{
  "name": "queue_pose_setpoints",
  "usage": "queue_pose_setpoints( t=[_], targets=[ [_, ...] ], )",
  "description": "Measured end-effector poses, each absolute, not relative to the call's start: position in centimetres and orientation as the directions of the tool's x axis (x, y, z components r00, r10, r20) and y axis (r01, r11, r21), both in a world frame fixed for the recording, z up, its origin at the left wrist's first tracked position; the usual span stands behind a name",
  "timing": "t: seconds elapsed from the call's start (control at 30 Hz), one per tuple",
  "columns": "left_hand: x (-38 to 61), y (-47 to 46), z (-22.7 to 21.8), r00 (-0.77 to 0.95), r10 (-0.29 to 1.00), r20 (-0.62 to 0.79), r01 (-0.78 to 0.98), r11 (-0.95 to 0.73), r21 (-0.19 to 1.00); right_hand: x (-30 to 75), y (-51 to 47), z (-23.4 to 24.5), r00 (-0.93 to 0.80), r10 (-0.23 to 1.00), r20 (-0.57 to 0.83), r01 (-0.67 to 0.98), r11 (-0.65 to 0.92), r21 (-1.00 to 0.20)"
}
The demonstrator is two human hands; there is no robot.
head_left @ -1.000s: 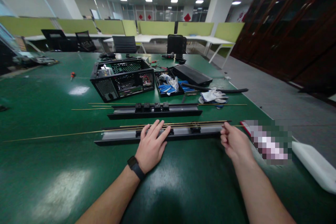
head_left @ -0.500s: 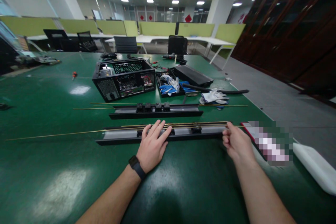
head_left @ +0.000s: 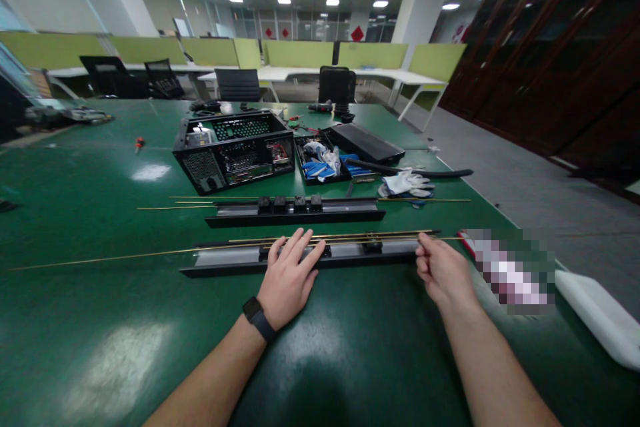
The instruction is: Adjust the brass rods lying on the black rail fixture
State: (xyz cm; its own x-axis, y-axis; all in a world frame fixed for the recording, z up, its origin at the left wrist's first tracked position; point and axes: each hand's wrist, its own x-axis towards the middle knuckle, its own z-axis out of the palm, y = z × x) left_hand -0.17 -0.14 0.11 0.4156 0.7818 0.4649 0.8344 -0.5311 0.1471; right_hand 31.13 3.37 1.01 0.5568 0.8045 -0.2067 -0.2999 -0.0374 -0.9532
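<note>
A long black channel rail point(head_left: 223, 271) with a pale inner strip lies across the green table in front of me. Thin brass-coloured rods point(head_left: 120, 257) run along and past it, over small black blocks point(head_left: 373, 245). My left hand point(head_left: 290, 283), wearing a dark watch, rests palm down on the rail's middle with fingers spread, covering part of a block and the rods. At the rail's right end, my right hand point(head_left: 447, 273) has thumb and forefinger pinched on a thin rod; the gripped part is hidden. Behind lies a second rail point(head_left: 295, 217) bearing several black blocks and rods.
An open black computer case point(head_left: 235, 157) stands at the back. Beside it are a black tray with gloves point(head_left: 323, 163), a flat black panel point(head_left: 367, 143), another glove point(head_left: 407, 182) and a black tube point(head_left: 440, 174). A blurred red-edged item point(head_left: 510, 273) and white object point(head_left: 595, 317) lie right.
My right hand has shifted a little to the left along the rail, still pinched. My left hand stays in place on the rail.
</note>
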Motion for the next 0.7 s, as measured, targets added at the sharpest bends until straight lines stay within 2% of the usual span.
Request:
queue_pose_setpoints(
  t=[0.17,0.7],
  targets=[
    [-0.2,-0.1,0.1,0.417,0.779,0.468,0.832,-0.534,0.148,33.0,3.7,1.5,0.639,0.729,-0.246,-0.322,-0.038,-0.946],
    [-0.2,-0.3,0.2,0.422,0.774,0.472,0.837,-0.533,0.125,33.3,3.6,1.8,0.635,0.726,-0.262,-0.321,-0.061,-0.945]
  ],
)
